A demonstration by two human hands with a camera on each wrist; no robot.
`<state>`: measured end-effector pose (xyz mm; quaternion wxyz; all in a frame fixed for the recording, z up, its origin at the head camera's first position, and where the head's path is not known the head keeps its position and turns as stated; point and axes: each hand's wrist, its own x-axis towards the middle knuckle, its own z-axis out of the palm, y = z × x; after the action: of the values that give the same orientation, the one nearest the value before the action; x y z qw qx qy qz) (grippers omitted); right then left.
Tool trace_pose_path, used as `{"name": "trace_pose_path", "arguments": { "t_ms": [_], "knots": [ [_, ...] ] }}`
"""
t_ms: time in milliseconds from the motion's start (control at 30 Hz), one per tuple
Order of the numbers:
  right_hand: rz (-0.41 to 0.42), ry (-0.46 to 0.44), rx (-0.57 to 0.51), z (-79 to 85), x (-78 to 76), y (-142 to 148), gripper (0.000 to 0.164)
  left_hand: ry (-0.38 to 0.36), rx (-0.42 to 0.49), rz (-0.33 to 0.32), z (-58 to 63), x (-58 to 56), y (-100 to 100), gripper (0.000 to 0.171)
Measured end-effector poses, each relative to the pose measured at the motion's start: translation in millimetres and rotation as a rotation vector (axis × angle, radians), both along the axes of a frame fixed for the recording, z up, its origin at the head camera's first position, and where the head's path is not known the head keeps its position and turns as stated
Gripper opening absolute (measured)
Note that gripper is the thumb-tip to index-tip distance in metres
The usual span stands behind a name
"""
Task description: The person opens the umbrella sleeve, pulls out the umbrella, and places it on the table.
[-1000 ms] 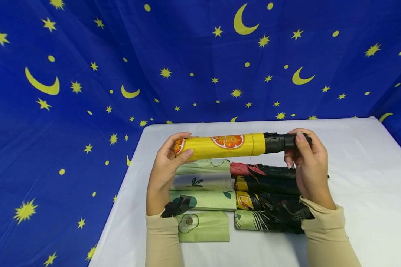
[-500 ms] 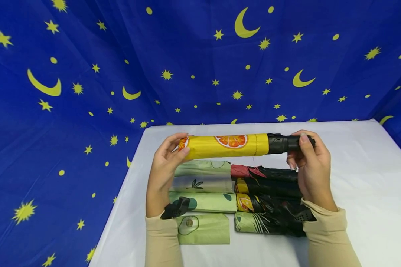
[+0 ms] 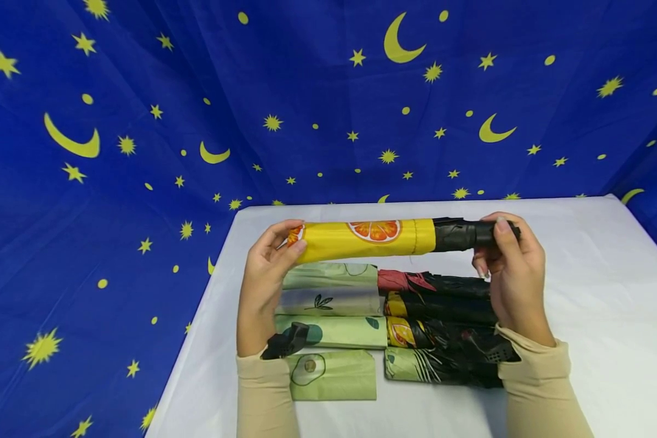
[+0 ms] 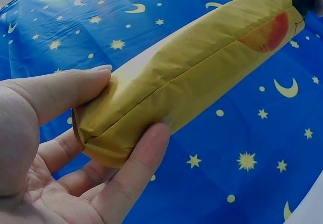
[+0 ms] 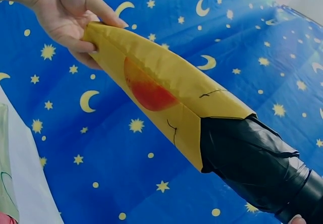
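Over the table, both hands hold a folded umbrella lying level in a yellow sleeve (image 3: 367,240) printed with orange slices. My left hand (image 3: 264,274) pinches the sleeve's closed left end between thumb and fingers; the left wrist view shows the thumb on one side of the yellow fabric (image 4: 166,77) and fingers on the other. Out of the sleeve's right end comes the black umbrella (image 3: 454,234). My right hand (image 3: 517,274) grips its handle end, thumb on the near side. In the right wrist view black folded cloth (image 5: 247,143) shows beyond the sleeve's edge.
On the white table (image 3: 602,292) below lie flat green sleeves in a column, including an avocado-print one (image 3: 339,377). Right of them are several folded black umbrellas, one with red cloth (image 3: 399,280), another with green (image 3: 410,363). A blue star-patterned curtain (image 3: 328,79) stands behind.
My right hand has shifted slightly right with the handle, and the left slightly left. A little more black umbrella shows between the sleeve's edge and the handle.
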<state>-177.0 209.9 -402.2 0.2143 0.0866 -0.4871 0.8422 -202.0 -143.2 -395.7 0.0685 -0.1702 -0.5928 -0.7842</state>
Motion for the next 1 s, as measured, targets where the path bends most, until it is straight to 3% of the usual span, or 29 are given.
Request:
{"name": "trace_pose_path", "arguments": {
  "t_ms": [100, 400, 1000],
  "knots": [
    [0.009, 0.007, -0.021, -0.1, -0.4, 0.6, 0.023, -0.001, 0.005, 0.004, 0.5, 0.1, -0.4, 0.033],
    [-0.060, -0.027, 0.057, 0.3, 0.4, 0.8, 0.031, 0.000, 0.008, 0.011, 1.7, 0.5, -0.9, 0.033],
    [-0.053, -0.006, 0.021, -2.8, -1.4, 5.6, 0.032, 0.009, -0.009, 0.053, -0.2, 0.2, -3.4, 0.034]
  ]
}}
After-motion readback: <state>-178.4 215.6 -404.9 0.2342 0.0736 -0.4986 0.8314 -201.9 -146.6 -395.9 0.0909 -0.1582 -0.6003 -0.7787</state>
